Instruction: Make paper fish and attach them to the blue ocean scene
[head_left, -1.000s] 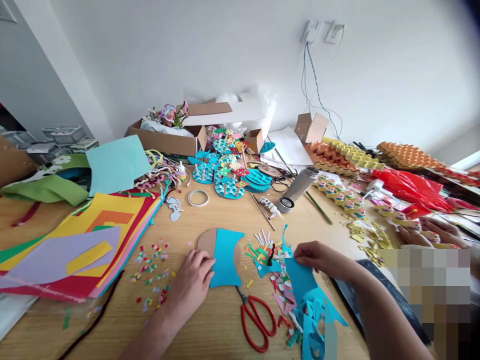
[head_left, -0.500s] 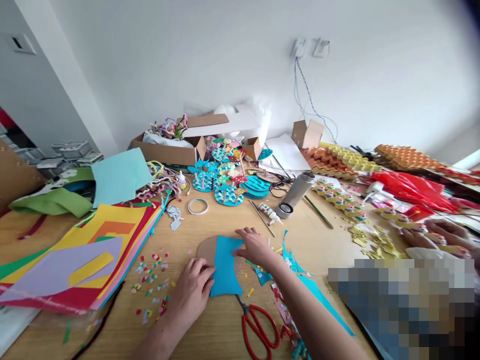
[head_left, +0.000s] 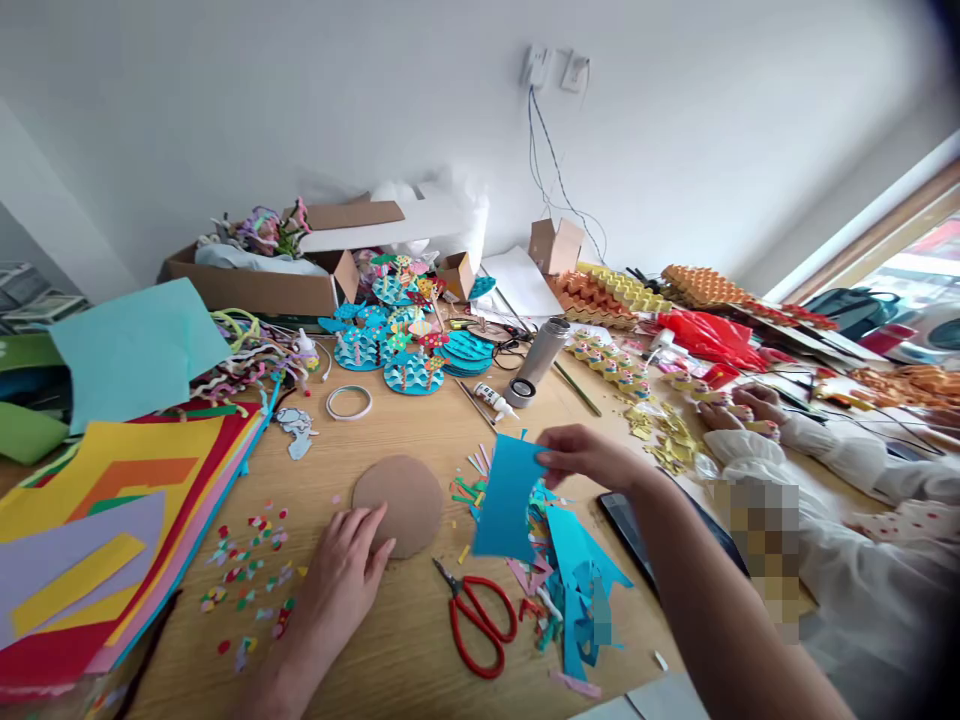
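Observation:
A round brown cardboard disc (head_left: 409, 505) lies flat on the table, with the fingertips of my left hand (head_left: 351, 560) resting on its lower left edge, fingers apart. To the right, my right hand (head_left: 589, 455) pinches the upper right edge of a blue sheet (head_left: 506, 500), which is lifted over the paper scraps. Scissors with red handles (head_left: 484, 625) lie below the disc and sheet, touched by neither hand. Blue offcuts (head_left: 581, 560) are spread below my right hand.
Coloured sheets (head_left: 165, 440) are stacked at left, near confetti (head_left: 251, 560). Behind stand a metal flask (head_left: 546, 350), a glue bottle (head_left: 493, 400), a tape roll (head_left: 349, 402) and blue paper crafts (head_left: 412, 370). A dark phone-like device (head_left: 630, 530) and another person's hands (head_left: 724, 415) are at right.
The blue sheet has been lifted off the cardboard disc and moved right by my right hand. My left hand stays at the disc. The view has turned to the right.

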